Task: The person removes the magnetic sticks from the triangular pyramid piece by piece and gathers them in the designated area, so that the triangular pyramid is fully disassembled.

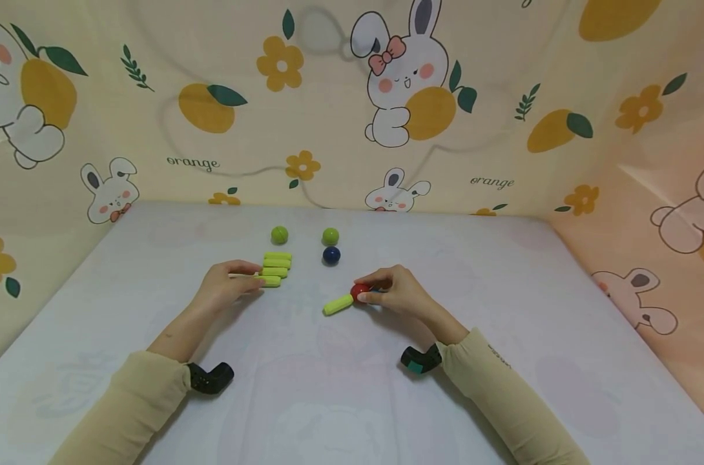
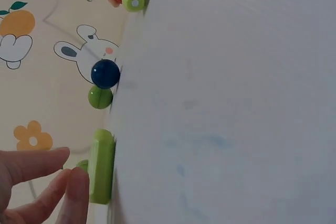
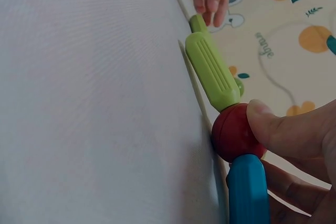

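My right hand point(image 1: 403, 292) pinches a red ball point(image 3: 235, 132) between thumb and fingers. A yellow-green rod point(image 3: 211, 71) joins one side of the ball and a blue rod point(image 3: 249, 190) the other; in the head view my fingers mostly hide the blue one. To the left, my left hand point(image 1: 227, 284) has its fingertips right at the left ends of several yellow-green rods point(image 1: 275, 272) laid side by side. In the left wrist view its thumb and fingers point(image 2: 76, 184) are slightly bent beside the nearest rod point(image 2: 101, 167), not wrapped round it.
Behind the rods sits a green ball point(image 1: 279, 234). Another green ball point(image 1: 331, 236) and a dark blue ball point(image 1: 331, 255) stand close together at the back middle. A patterned cloth point(image 1: 329, 129) rises behind the white table point(image 1: 329, 400). Both wrists wear black devices point(image 1: 211, 378).
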The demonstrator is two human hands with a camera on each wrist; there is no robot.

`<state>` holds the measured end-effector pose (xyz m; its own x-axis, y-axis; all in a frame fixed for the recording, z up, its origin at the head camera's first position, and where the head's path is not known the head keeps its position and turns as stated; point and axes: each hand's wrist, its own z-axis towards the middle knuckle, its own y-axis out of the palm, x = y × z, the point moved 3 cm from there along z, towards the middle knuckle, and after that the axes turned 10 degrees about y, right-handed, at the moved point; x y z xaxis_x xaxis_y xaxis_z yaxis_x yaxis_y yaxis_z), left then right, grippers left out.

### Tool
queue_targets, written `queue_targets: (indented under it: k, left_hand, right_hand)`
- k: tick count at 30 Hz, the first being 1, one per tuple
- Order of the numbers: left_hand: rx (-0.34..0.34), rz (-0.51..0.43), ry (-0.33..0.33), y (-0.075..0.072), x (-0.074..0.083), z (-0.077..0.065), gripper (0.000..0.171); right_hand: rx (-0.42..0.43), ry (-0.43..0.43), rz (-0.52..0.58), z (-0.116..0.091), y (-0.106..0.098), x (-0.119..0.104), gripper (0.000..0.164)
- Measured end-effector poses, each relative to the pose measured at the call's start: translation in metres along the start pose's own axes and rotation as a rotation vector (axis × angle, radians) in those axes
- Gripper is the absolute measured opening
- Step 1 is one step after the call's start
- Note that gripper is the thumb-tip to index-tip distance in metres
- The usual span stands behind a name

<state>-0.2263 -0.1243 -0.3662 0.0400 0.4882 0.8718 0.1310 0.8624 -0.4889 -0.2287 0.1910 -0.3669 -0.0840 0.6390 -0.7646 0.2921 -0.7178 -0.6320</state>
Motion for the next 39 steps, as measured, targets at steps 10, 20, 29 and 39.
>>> queue_targets:
  k: [10,20,29,39]
  left_hand:
    - [0.028,-0.054,0.086,0.01,0.017,0.001,0.043]
    - [-0.024,-0.1,0.06,0.03,0.02,0.008,0.043]
    - [-0.117,-0.125,0.087,0.053,0.025,0.013,0.04]
    - [-0.157,-0.124,0.067,0.066,0.03,0.013,0.037]
  right_hand:
    - [0.012,0.01,0.001,0.0,0.0,0.0,0.03]
    - [0.045,0.038,-0.015,0.0,0.0,0.0,0.031]
    - [0.07,0.052,0.004,0.001,0.001,0.0,0.031]
    - [0.064,0.061,0.012,0.0,0.002,-0.002,0.031]
